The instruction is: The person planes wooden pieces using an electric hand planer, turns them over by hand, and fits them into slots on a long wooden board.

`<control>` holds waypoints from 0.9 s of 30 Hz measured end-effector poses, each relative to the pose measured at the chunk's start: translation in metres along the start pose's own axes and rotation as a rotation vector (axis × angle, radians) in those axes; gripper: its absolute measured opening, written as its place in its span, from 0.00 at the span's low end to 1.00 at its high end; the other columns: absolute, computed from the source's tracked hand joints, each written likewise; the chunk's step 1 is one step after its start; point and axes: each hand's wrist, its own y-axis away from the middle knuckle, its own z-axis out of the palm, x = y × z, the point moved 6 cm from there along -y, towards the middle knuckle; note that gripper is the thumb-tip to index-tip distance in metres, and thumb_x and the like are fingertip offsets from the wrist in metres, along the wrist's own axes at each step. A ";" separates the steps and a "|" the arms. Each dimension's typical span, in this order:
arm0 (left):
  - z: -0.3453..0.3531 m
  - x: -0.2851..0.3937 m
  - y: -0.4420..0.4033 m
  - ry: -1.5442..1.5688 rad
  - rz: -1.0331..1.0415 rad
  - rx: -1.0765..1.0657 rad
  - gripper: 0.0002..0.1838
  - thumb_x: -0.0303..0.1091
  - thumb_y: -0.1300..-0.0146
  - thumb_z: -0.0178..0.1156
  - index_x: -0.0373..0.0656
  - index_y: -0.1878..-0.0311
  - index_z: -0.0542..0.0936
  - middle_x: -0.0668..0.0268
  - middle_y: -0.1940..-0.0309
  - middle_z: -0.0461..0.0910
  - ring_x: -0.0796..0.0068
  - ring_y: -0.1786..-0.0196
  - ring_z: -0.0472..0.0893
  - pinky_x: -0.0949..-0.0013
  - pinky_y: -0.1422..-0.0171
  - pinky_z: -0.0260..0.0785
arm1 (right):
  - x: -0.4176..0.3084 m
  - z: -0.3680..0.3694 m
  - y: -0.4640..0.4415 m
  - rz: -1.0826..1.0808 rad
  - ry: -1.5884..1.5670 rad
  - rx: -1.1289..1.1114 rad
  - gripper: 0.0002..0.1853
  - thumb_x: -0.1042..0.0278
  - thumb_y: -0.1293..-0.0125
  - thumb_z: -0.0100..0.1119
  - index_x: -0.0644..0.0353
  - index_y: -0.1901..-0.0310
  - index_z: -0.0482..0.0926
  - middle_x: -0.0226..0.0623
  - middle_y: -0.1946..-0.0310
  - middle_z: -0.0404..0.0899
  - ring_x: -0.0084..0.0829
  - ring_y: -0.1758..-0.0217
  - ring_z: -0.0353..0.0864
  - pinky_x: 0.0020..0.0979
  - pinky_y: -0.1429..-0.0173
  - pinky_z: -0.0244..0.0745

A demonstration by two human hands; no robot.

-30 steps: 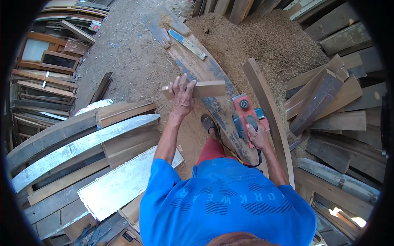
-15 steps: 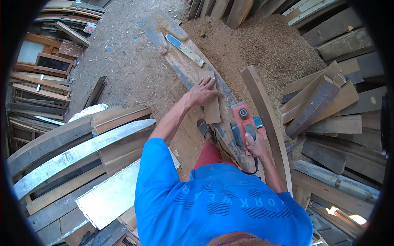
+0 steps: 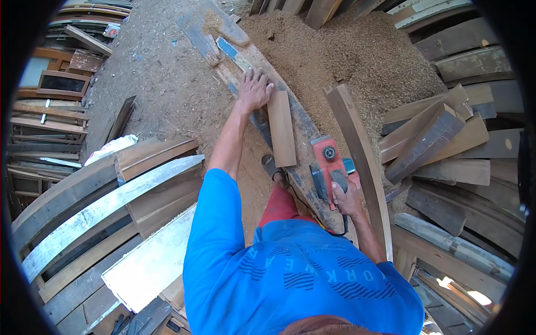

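My right hand (image 3: 347, 199) is wrapped round the handle of a red electric hand planer (image 3: 330, 164), which rests on a long worn plank bench (image 3: 290, 106). A short, freshly bare wooden board (image 3: 282, 131) lies on the bench to the left of the planer, partly over its edge. My left hand (image 3: 255, 89) is off that board, just beyond its far end. Its fingers are stretched out over the near end of a narrow strip with peeling blue and white paint (image 3: 228, 49). Whether the fingers press on the strip is hidden beneath the hand.
A tall wooden beam (image 3: 360, 151) stands close on the right of the planer. Wood shavings (image 3: 357, 56) are heaped behind the bench. Stacked boards (image 3: 430, 134) fill the right side, and long planks (image 3: 111, 215) lie at my left. A cord (image 3: 304, 204) trails beside my leg.
My left hand has let go of the short board and moved away to the painted strip. The board has shifted slightly. My right hand stays on the planer; the view has shifted a little.
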 end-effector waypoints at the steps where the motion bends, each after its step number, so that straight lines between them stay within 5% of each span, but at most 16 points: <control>1: -0.002 0.002 0.010 -0.011 -0.020 0.097 0.33 0.55 0.25 0.51 0.44 0.25 0.69 0.41 0.21 0.59 0.33 0.18 0.52 0.36 0.15 0.38 | -0.001 0.000 0.000 0.003 -0.013 -0.002 0.27 0.38 0.27 0.59 0.61 0.61 0.74 0.29 0.78 0.74 0.24 0.75 0.76 0.32 0.70 0.72; 5: -0.020 0.050 0.072 0.033 -0.328 0.262 0.45 0.62 0.31 0.57 0.46 0.18 0.59 0.34 0.20 0.52 0.32 0.16 0.46 0.32 0.16 0.34 | 0.004 -0.003 -0.003 -0.004 0.004 -0.014 0.28 0.37 0.28 0.60 0.61 0.61 0.75 0.29 0.78 0.74 0.23 0.75 0.76 0.32 0.70 0.73; 10: 0.017 0.120 0.134 0.169 -0.487 -0.004 0.61 0.58 0.48 0.73 0.54 0.15 0.50 0.30 0.19 0.39 0.21 0.18 0.39 0.21 0.20 0.35 | -0.002 -0.004 0.000 0.027 -0.033 -0.014 0.27 0.38 0.28 0.60 0.60 0.62 0.75 0.29 0.78 0.74 0.23 0.76 0.76 0.31 0.72 0.72; 14: 0.039 0.101 0.137 0.375 -0.582 0.180 0.62 0.50 0.48 0.74 0.55 0.14 0.48 0.25 0.20 0.35 0.17 0.19 0.37 0.20 0.21 0.38 | -0.004 -0.004 -0.002 -0.043 -0.025 -0.018 0.27 0.38 0.28 0.61 0.60 0.63 0.74 0.28 0.78 0.74 0.22 0.77 0.76 0.30 0.72 0.72; 22: 0.044 0.097 0.116 0.319 -0.501 0.208 0.61 0.53 0.47 0.73 0.47 0.15 0.48 0.23 0.21 0.33 0.15 0.20 0.35 0.22 0.20 0.30 | -0.034 -0.002 0.008 -0.055 -0.083 -0.013 0.28 0.36 0.27 0.59 0.60 0.62 0.75 0.28 0.77 0.74 0.20 0.77 0.75 0.27 0.73 0.71; 27: 0.006 0.093 0.083 0.194 -0.421 0.271 0.52 0.57 0.40 0.66 0.50 0.16 0.55 0.28 0.19 0.39 0.21 0.17 0.36 0.26 0.18 0.25 | -0.042 -0.003 0.001 -0.143 -0.071 0.001 0.32 0.35 0.27 0.58 0.64 0.50 0.77 0.26 0.77 0.73 0.17 0.81 0.71 0.25 0.81 0.66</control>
